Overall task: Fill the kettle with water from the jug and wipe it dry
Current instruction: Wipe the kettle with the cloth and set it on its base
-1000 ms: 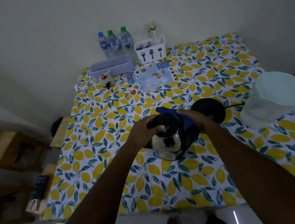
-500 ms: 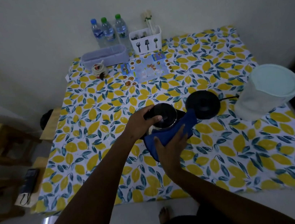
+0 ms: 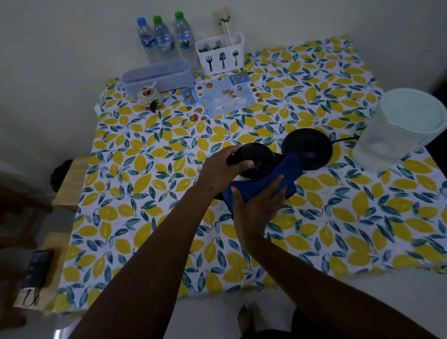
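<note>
1. The kettle [image 3: 255,162] is standing mid-table on the lemon-print tablecloth [image 3: 138,181], just beside its black base [image 3: 307,148]; the lidded jug [image 3: 403,126] is sitting well to the right.
2. The left hand [image 3: 221,169] is gripping the kettle's handle and lid edge, the best hold since the filled steel body is likely heavy and slippery.
3. The right hand [image 3: 259,204] is pressing the soft blue cloth [image 3: 269,180] against the near side, fingers spread flat.
4. Compared with a second ago, the cloth is covering the front rather than the far side.

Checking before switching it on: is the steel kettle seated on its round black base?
No. The steel kettle stands on the tablecloth beside the round black base, which is bare.
</note>
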Motion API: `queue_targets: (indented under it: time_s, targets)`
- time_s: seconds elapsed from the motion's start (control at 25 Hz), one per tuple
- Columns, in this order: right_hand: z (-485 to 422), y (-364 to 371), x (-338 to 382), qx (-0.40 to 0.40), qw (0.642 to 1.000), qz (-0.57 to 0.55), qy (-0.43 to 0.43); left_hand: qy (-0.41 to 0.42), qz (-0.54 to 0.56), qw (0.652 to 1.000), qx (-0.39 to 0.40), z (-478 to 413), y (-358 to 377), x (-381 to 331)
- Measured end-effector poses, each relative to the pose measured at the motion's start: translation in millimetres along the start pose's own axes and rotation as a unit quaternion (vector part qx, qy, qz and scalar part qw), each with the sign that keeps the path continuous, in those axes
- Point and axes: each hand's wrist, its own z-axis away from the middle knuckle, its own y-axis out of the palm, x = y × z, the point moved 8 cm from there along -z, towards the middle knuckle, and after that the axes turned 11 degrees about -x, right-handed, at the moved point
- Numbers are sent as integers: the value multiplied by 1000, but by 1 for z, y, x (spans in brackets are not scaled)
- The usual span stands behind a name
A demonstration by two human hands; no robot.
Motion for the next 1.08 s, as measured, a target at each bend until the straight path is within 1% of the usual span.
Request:
queue_targets:
  time_s: [0.08, 0.16, 0.24, 0.32, 0.48, 0.6, 0.68, 0.76, 0.8, 0.88, 0.96, 1.04, 1.08]
  targets:
    - [0, 5, -12, -7, 1000, 6, -11, 0, 9, 1000, 1, -1, 0, 3]
    - [-4, 11, -40, 12, 1000, -16, -5, -2, 17, 1000, 3, -4, 1, 6]
    - [-7, 13, -66, 58, 995, -71, 33, -9, 19, 1000, 1, -4, 3, 10]
    - [-16, 6, -78, 82, 987, -128, 54, -9, 21, 1000, 0, -4, 3, 9]
    - [-40, -1, -65, 139, 964, -215, 71, -8, 36, 999, -5, -2, 1, 6]
    - [-68, 1, -67, 204, 949, -226, 82, -6, 40, 999, -6, -2, 1, 6]
    - [-85, 1, -76, 247, 937, -212, 127, -7, 52, 999, -11, -3, 0, 6]
    - [-91, 0, -79, 267, 926, -210, 163, -8, 53, 998, -13, -3, 1, 6]
    - [-88, -1, -76, 267, 924, -218, 166, -12, 54, 998, -13, -3, 2, 8]
    - [-75, -9, -70, 239, 930, -237, 147, -14, 54, 998, -8, -2, 4, 10]
    - [-67, -18, -61, 228, 941, -228, 100, -16, 42, 999, -1, -1, 4, 9]
    - [-76, -25, -59, 214, 961, -173, 41, 12, -12, 1000, -10, 3, 3, 1]
    - [-86, -33, -57, 195, 970, -142, 7, 43, -46, 997, -34, 7, 3, -8]
